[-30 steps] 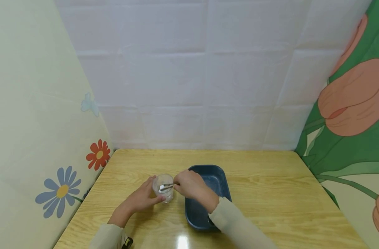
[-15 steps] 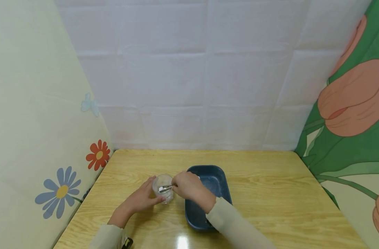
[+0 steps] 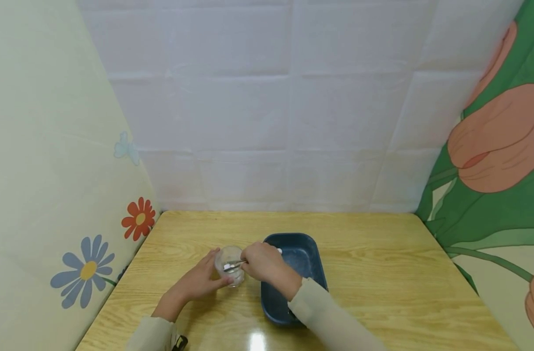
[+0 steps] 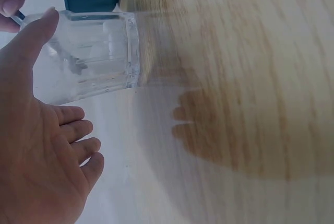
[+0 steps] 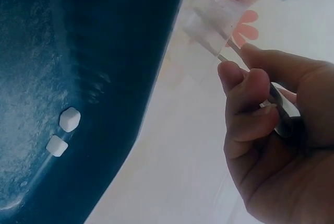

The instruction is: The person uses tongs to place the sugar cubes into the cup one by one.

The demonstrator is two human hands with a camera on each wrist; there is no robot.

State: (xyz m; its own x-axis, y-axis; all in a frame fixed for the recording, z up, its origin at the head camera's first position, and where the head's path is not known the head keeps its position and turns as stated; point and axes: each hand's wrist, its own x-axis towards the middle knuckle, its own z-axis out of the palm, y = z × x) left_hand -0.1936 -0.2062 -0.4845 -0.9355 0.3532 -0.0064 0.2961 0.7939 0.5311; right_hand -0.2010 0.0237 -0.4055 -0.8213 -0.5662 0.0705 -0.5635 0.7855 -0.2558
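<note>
My left hand [image 3: 201, 279] holds a clear drinking glass [image 4: 96, 80] upright on the wooden table, thumb on one side and fingers round the other. In the left wrist view that glass lies sideways across the picture. My right hand [image 3: 267, 263] grips metal tweezers [image 5: 234, 46], whose tips reach down inside the glass. At the tips in the head view is a small white cube [image 3: 226, 267]; whether they pinch it I cannot tell. Two white cubes [image 5: 70, 119] lie in the dark blue tray [image 3: 293, 312], below and beside my right hand.
The tray stands just right of the glass, partly under my right forearm. Wooden tabletop [image 3: 381, 273] stretches away to the right. A white cloth [image 3: 289, 122] hangs behind, with flower-printed sheets [image 3: 490, 136] at the sides.
My right hand has shifted slightly left, and the tweezers' tips sit a little lower in the glass. A white cube in the tray has come into sight. My left hand stays put.
</note>
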